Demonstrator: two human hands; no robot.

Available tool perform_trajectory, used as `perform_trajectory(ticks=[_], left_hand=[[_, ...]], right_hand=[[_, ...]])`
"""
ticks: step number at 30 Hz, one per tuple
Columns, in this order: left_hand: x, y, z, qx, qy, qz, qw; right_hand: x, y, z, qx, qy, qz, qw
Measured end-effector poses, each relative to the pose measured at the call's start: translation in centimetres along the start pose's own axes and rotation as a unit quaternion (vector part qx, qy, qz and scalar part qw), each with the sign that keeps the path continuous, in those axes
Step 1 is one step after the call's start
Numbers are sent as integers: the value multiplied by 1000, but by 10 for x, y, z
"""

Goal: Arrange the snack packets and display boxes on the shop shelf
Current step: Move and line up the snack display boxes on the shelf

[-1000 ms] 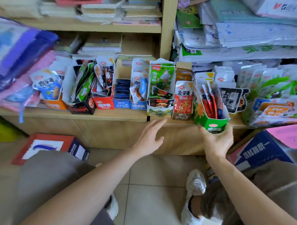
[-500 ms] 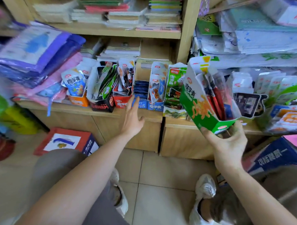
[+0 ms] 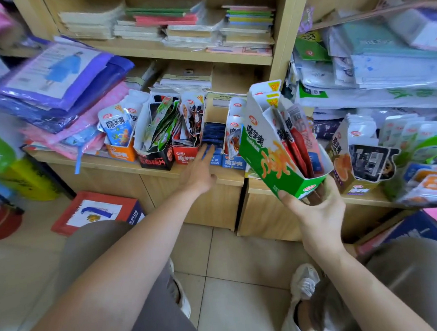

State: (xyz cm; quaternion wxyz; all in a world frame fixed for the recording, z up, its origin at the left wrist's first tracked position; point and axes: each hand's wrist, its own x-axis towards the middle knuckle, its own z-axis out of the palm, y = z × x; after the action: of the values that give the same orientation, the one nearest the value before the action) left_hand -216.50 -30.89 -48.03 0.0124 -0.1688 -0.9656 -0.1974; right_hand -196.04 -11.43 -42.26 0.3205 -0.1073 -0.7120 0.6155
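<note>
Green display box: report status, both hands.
Right hand grips green display box, tilted, off the shelf. Left hand open by blue box. Shelf row packed.

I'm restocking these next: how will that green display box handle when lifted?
Probably light: the right hand holds the green display box alone by its base. Likely to spill, since it tilts with red packets loose inside. Its thin card walls probably flex.

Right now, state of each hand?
Left hand: open, fingers straight, at the blue display box.
Right hand: holding the green display box from below.
</note>
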Motion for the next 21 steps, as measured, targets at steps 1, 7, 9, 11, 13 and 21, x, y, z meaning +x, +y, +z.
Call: perform_trajectory(ticks=[1, 7, 9, 11, 13, 21], left_hand=[[2, 0, -1, -2, 1, 1, 1000], [-1, -8, 6, -45, 138, 20, 989], [-3, -11, 5, -51, 162, 26, 985], [-9, -13, 4, -43, 173, 34, 983], [-17, -16, 9, -45, 183, 37, 981], [-60, 9, 23, -247, 302, -79, 917]], right_hand=[[-1, 1, 2, 0, -2, 0, 1000], [2, 3, 7, 1, 0, 0, 1000], [4, 4, 8, 8, -2, 3, 1000], [5, 6, 9, 13, -4, 6, 1000], [6, 7, 10, 17, -5, 11, 1000], [8, 6, 18, 29, -15, 13, 999]])
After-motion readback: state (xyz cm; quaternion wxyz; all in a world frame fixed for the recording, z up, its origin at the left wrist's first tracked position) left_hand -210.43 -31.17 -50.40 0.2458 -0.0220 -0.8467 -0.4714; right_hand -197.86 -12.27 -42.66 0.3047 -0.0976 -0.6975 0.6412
